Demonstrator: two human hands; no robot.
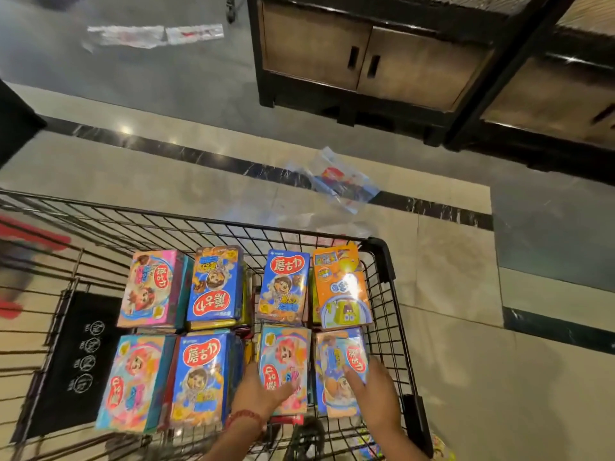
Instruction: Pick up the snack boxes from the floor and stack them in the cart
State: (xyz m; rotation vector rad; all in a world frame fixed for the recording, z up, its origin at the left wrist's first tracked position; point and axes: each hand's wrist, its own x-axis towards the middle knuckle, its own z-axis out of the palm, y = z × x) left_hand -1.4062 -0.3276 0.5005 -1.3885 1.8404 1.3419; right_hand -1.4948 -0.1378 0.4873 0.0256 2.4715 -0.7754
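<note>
A black wire cart point(386, 257) holds several stacks of snack boxes in two rows. The back row shows a pink box point(151, 287), two blue boxes point(214, 282) point(286, 287) and an orange box point(342, 287). In the front row lie a pink-and-blue box point(133, 380), a blue box point(199, 377), a pink box point(286, 357) and a blue box point(336, 371) at the right. My left hand point(259, 394) rests on the front pink box with fingers spread over its face. My right hand point(376, 394) lies flat on the front right blue box.
Clear plastic wrappers point(342, 181) lie on the tiled floor beyond the cart, and another wrapper point(156, 34) lies further off. A dark shelving unit with wooden cabinet doors point(366, 61) stands at the far right. More colourful packets point(439, 450) show at the bottom right corner.
</note>
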